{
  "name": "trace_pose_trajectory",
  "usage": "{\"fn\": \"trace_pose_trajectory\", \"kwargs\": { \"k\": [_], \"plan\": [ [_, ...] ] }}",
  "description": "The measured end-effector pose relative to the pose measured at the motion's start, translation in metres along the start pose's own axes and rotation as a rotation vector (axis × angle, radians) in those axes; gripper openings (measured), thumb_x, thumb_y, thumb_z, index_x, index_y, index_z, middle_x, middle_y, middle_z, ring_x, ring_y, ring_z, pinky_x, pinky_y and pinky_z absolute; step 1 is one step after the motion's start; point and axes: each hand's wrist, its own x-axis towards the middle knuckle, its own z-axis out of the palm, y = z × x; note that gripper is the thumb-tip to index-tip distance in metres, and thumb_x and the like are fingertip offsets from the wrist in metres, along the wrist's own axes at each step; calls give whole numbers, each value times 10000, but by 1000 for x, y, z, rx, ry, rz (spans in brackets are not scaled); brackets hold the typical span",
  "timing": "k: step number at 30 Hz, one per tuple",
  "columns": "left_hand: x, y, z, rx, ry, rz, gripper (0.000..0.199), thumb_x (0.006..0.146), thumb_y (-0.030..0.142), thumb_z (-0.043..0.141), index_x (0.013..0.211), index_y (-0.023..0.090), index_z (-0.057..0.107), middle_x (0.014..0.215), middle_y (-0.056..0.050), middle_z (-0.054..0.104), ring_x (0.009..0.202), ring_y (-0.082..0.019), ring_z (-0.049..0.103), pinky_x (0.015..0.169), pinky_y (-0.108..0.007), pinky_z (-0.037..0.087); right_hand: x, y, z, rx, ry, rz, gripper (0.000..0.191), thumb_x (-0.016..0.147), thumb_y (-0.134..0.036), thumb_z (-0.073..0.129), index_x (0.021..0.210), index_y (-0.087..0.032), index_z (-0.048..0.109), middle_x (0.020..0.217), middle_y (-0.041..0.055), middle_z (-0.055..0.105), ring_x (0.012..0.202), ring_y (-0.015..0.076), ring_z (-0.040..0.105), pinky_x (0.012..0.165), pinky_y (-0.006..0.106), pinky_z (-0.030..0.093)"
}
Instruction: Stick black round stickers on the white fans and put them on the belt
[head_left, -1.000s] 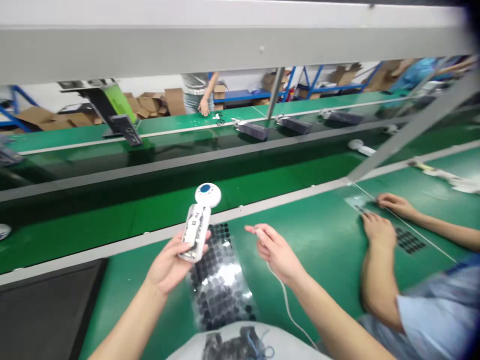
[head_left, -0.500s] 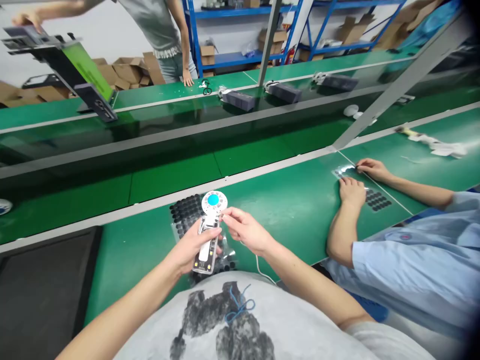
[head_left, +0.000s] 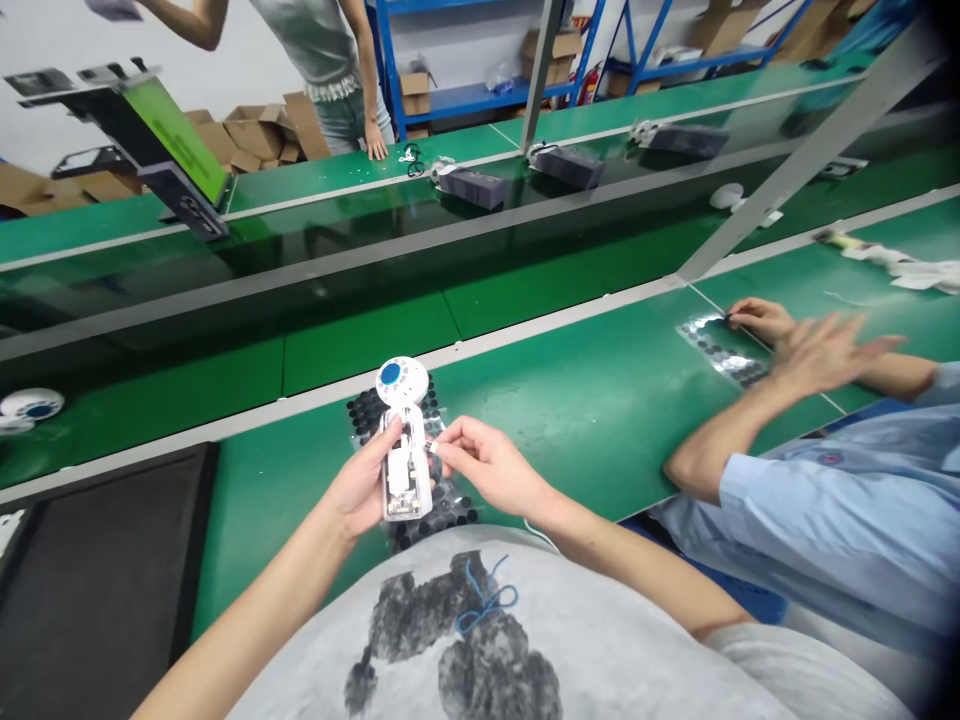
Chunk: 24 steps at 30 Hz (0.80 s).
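A small white gadget (head_left: 405, 440) with a round head and a blue dot sits in the left hand (head_left: 358, 482). Those fingers (head_left: 375, 440) curl around its clear body and hold it firm. The right hand (head_left: 487, 468) is just beside it, and its fingers (head_left: 457, 432) pinch close on a tiny light piece (head_left: 433, 448) at the gadget's side. A sheet of black round stickers (head_left: 450, 520) lies under the gadget on the green desk (head_left: 570, 400). To the right, a co-worker in a blue shirt (head_left: 810, 510) has one hand (head_left: 756, 320) on another sticker sheet (head_left: 720, 350), while the other hand (head_left: 832, 355) is a blur. Far off, a person in a grey top (head_left: 304, 35) stands at another desk (head_left: 465, 150).
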Motion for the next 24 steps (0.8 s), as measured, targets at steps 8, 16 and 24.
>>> {"fn": "trace_pose_trajectory", "kwargs": {
  "k": [8,16,24],
  "plan": [
    [-2,-5,8,110,70,86,274,745,298,641,983,189,556,764,-11,639,600,-126,606,578,-250,498,-5,1,-3,-201,25,-23,98,823,-261,514,775,-177,529,657,-30,547,584,86,481,566,222,381],
    [-6,-10,7,351,10,139,371,776,459,571,1044,206,524,877,-24,614,690,-133,594,608,-242,478,-9,-1,-7,-327,-33,-6,104,825,-231,499,746,-174,533,644,-21,564,556,80,458,550,216,360],
    [-11,-14,9,326,34,152,363,749,493,582,947,198,509,827,-20,598,612,-129,579,566,-258,483,-17,-5,-3,-276,-46,18,118,848,-248,471,751,-183,488,595,-43,522,533,83,468,545,221,369]
  ]
}}
